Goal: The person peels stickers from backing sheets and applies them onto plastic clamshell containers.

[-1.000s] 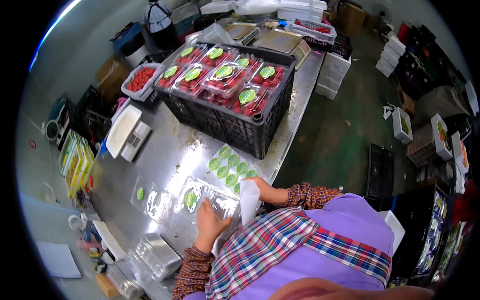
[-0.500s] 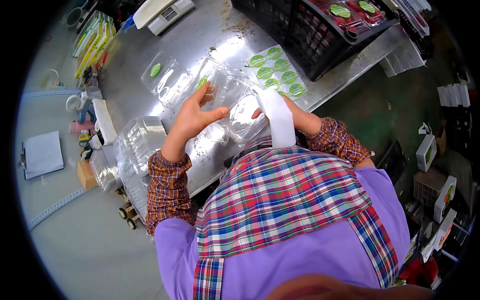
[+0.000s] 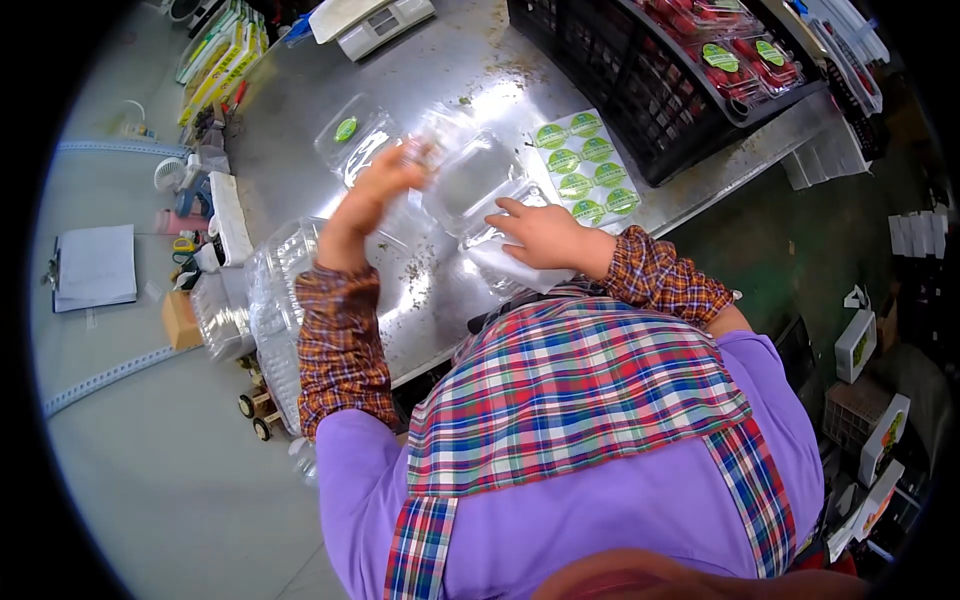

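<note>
A clear plastic clamshell container (image 3: 478,178) lies opened out on the metal table in front of me. My right hand (image 3: 548,236) rests on its near half, fingers spread, over a white liner sheet (image 3: 512,266). Most of that sheet is hidden beneath the hand. My left hand (image 3: 382,188) is raised at the container's left side, and motion smears its fingers. Behind it lies another clear container (image 3: 352,135) with a green label (image 3: 346,129). Right of the opened container is a sheet of round green labels (image 3: 590,165).
A black crate (image 3: 655,110) with packed boxes of red fruit (image 3: 735,65) stands at the back right. A white scale (image 3: 375,22) is at the far edge. Stacked clear containers (image 3: 280,275) stand by the table's left edge. Debris specks the metal table (image 3: 300,100).
The white liner sheet has gone from hanging at my right hand down into the container's near half. That hand now lies flat over it. My left hand has moved up and slightly left.
</note>
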Available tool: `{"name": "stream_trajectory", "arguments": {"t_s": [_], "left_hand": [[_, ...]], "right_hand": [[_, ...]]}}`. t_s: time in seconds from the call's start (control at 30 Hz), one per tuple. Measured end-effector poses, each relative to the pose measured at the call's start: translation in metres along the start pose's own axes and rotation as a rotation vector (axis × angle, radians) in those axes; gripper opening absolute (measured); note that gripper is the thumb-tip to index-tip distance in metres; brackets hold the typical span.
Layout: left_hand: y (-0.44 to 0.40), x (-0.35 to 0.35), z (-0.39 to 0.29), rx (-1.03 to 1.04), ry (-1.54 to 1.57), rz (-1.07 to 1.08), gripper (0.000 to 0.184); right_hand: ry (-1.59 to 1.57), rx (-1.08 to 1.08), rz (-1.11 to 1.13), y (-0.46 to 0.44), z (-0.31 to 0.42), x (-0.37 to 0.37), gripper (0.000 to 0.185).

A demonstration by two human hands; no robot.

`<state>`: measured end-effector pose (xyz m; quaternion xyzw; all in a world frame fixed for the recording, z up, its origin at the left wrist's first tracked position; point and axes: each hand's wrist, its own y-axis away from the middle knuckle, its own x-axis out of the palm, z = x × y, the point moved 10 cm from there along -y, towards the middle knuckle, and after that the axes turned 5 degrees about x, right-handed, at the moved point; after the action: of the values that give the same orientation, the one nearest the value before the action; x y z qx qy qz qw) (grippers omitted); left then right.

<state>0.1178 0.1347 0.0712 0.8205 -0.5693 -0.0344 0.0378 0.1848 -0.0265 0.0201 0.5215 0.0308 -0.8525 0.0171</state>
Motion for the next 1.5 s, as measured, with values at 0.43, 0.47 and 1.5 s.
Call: {"name": "stream_trajectory", "arguments": {"t_s": [0.43, 0.47, 1.5], "left_hand": [[-0.027, -0.166, 0.082, -0.146, -1.376, -0.258, 0.096], [-0.033, -0.185, 0.114, -0.05, -1.431, -0.277, 0.095], [0.036, 0.216, 0.028, 0.1, 0.011, 0.002, 0.092]], "right_hand": [[-0.322, -0.008, -0.3, 0.028, 0.002, -0.039, 0.036], [-0.336, -0.012, -0.354, 0.033, 0.0, -0.047, 0.034], [-1.537, 0.711, -0.738, 0.196, -0.051, -0.038, 0.043]]}}
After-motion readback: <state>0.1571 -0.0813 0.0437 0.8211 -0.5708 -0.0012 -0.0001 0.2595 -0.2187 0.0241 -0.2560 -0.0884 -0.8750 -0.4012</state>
